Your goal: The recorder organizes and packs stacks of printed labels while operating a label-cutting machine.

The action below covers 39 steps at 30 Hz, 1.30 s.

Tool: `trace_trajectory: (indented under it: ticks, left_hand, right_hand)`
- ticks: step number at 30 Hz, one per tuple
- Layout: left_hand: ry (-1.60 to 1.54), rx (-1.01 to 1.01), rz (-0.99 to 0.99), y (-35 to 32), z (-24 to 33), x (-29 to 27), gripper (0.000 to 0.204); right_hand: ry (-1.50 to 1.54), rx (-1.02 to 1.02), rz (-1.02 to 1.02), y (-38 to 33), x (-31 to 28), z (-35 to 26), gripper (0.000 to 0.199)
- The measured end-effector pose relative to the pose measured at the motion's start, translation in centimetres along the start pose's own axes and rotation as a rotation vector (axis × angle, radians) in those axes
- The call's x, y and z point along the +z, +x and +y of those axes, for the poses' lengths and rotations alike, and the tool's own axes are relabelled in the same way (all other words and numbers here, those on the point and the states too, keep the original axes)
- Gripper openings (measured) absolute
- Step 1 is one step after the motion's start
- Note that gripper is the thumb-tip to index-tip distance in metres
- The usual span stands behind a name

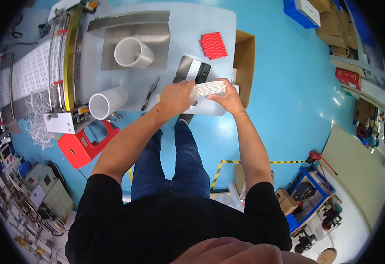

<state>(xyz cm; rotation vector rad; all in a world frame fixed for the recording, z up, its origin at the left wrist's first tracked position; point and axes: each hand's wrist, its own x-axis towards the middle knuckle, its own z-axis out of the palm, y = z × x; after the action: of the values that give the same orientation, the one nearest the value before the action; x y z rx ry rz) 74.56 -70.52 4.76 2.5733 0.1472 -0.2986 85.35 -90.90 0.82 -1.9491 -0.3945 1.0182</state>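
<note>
Between my two hands is a white stack of thin sheets or strips [208, 89] with dark print marks, held over the table's near edge. My left hand [177, 97] is closed on the stack's left end. At its right end, my right hand [228, 97] grips it with the thumb on the near side and fingers behind. Just beyond the stack lies a flat black and silver device [193, 68], partly hidden by my left hand and the stack. A utility knife [150, 93] rests on the table to the left. Farther back sits a red stack of scallop-edged pieces [213, 45].
Two white tubes stand or lie on the grey table [201, 17]: one tube [133, 53] in a metal tray [157, 39], another tube [108, 103] nearer. A roller machine [71, 57] with printed web is left. A red stool [87, 145] and cardboard box [245, 66] flank the table.
</note>
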Motion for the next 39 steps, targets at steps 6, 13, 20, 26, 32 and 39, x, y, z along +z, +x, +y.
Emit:
trace_trajectory:
  ticks: [6, 13, 20, 26, 32, 39]
  left_hand:
    - [-1.198, -0.204, -0.363, -4.6, 0.9, -6.7, 0.06]
    - [-1.432, -0.249, -0.328, -12.0, 6.5, -5.9, 0.061]
    - [-0.406, 0.217, -0.209, -11.4, 5.4, -7.1, 0.048]
    - [0.205, 0.495, -0.112, -5.2, 2.0, 0.2, 0.03]
    - [0.231, 0.586, -0.092, -2.7, -0.3, 4.3, 0.029]
    - [0.279, 0.521, -0.064, -3.5, -0.8, 2.9, 0.049]
  right_hand:
    - [0.786, -0.283, 0.138, -9.8, -0.8, -5.5, 0.069]
    - [0.94, -0.004, 0.448, -20.4, 9.3, -11.3, 0.068]
    - [0.592, 0.055, 0.735, -20.3, 12.4, -4.7, 0.071]
    - [0.267, -0.046, 1.016, -15.4, 13.6, 2.3, 0.056]
    - [0.409, -0.104, 0.968, -12.1, 11.8, 8.1, 0.03]
    - [0.1, -0.161, 0.775, -11.8, 8.4, 7.3, 0.01]
